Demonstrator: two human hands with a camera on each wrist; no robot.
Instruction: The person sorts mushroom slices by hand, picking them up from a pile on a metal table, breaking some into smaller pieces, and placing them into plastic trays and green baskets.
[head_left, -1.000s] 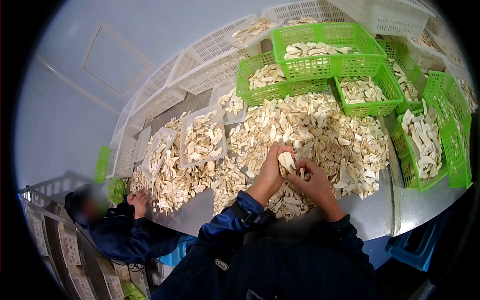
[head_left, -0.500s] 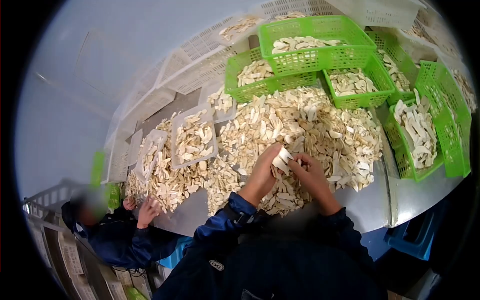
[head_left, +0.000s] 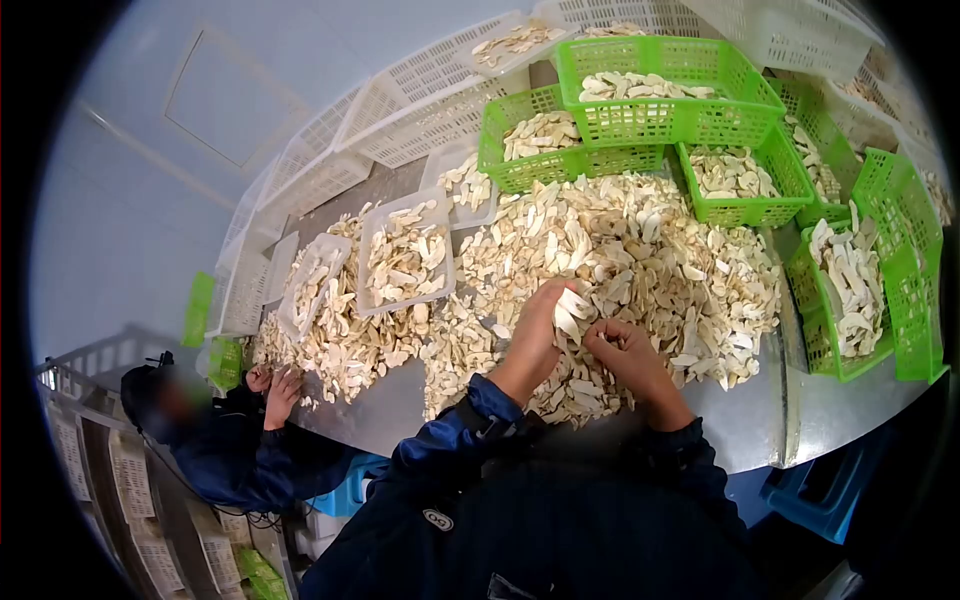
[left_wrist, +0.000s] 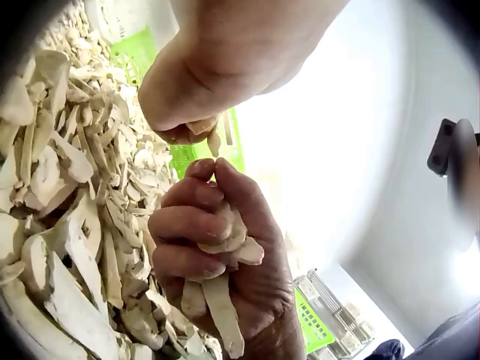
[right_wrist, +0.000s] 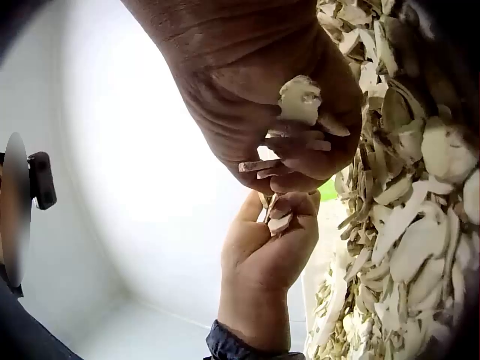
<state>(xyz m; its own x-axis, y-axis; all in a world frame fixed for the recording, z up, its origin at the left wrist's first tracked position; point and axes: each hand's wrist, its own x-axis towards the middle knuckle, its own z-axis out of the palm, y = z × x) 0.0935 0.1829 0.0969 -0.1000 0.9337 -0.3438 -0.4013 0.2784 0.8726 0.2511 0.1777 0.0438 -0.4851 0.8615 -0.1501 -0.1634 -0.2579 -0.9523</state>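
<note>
Over a heap of pale dried mushroom slices, my left hand holds a few white mushroom slices between thumb and fingers. Close beside it, my right hand has its thumb and fingertips together. In the left wrist view the right hand curls its fingers over several slices in its palm. From the right wrist, one broad slice shows against that palm, and the left hand pinches small slices just below.
Green baskets with slices stand behind the heap, and another green basket is at the right. Clear plastic trays of slices sit on the left. Another person's hand is at the table's left end. White crates line the wall.
My right hand's fingers have drawn slightly down from the slices in my left hand. The other person's hands, together at first, have parted. The head view swung and came back.
</note>
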